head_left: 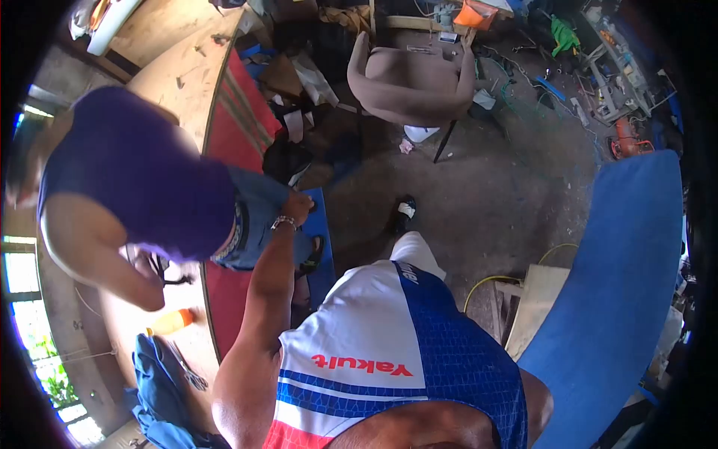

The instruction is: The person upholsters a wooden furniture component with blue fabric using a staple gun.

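My left arm reaches forward past the jersey, and my left hand (300,207), with a bracelet at the wrist, is closed at the top edge of a narrow blue board (321,247). The board stands low beside the workbench, partly hidden by my arm and a co-worker's leg. My right hand is out of sight; only the right shoulder shows beside the jersey. On my right side a long blue panel (617,277) curves across the view.
A person in a purple top (142,179) leans over the wooden bench (202,299) at left. On it lie an orange bottle (172,322), scissors (194,376) and blue cloth (161,400). A brown chair (407,82) stands ahead; cables and tools litter the floor behind it.
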{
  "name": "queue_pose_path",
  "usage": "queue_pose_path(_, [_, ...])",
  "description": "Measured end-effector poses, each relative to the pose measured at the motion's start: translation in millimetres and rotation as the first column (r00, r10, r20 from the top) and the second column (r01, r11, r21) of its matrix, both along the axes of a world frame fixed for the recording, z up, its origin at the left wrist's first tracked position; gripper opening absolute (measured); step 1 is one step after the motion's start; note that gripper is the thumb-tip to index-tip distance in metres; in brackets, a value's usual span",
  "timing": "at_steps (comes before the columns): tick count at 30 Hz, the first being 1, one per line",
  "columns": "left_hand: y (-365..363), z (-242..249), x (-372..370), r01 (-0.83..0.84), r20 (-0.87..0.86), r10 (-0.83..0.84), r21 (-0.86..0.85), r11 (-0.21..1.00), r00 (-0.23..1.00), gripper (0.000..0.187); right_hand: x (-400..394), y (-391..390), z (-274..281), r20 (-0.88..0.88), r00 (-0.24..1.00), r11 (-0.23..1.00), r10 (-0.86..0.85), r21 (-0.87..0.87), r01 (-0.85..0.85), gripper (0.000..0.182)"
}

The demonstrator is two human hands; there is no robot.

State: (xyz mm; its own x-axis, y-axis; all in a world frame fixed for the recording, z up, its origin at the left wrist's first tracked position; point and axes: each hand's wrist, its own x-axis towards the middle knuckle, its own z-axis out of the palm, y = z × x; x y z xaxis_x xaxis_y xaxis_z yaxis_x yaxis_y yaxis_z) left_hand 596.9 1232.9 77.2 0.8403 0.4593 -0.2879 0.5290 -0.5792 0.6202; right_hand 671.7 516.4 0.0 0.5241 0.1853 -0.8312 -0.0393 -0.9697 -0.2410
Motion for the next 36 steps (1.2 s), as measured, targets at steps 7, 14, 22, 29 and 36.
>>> queue_pose_path(7, [68,69,150,-0.153,-0.089,0.213,0.442,0.884,0.973,0.057,230,164,12,0.056,0.987,0.98,0.152,0.119,-0.158,0.019])
queue_pose_path(14, [235,266,284,-0.288,0.053,0.334,0.64,0.712,0.941,0.027,462,353,184,-0.022,0.875,0.768,-0.483,0.471,0.435,0.02])
queue_pose_path(22, [495,205,485,-0.243,0.163,0.18,0.663,0.708,0.97,0.026,348,420,169,0.129,0.82,0.829,-0.558,0.031,0.559,0.042])
queue_pose_path(29, [512,164,567,-0.203,0.17,0.129,0.552,0.809,0.977,0.025,93,412,120,-0.358,0.463,0.526,-0.811,-0.098,0.845,0.03])
queue_pose_path(36, [483,148,572,-0.258,0.288,0.141,0.422,0.869,0.947,0.025,15,400,80,-0.562,-0.036,-0.01,-0.826,-0.049,0.999,0.018])
